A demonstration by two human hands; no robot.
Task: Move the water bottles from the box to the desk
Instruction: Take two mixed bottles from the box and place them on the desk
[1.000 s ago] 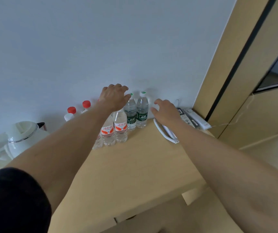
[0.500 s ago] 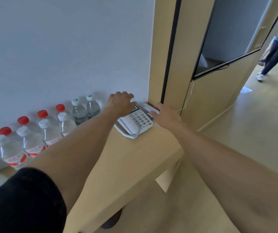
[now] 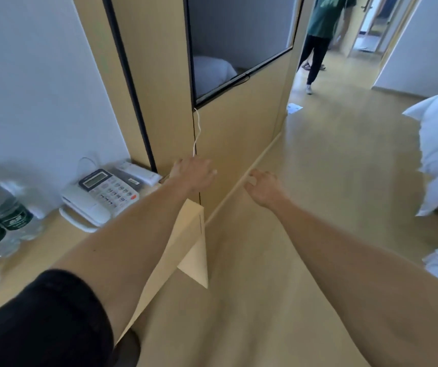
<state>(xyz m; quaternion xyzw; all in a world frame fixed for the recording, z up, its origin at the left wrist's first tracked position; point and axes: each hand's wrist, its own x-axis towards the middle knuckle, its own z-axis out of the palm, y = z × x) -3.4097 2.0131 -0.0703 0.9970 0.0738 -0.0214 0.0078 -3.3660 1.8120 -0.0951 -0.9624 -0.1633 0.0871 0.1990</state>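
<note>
While both arms reach forward past the desk's (image 3: 61, 250) end, the left hand (image 3: 192, 172) and right hand (image 3: 264, 187) hang in the air with fingers loosely curled, holding nothing. Green-labelled water bottles (image 3: 6, 218) stand blurred at the desk's far left edge, against the wall. Just right of them sits a white telephone (image 3: 101, 197). A person in green (image 3: 321, 30) stands down the hallway.

We see soft, even daylight, brightest at the far white doorway (image 3: 368, 27). The clear plastic water bottles with green labels (image 3: 3, 221) at the left edge are smeared by motion blur. Straight lines bend near the edges. The dark wall-mounted screen (image 3: 236, 35) shows pale reflections.
</note>
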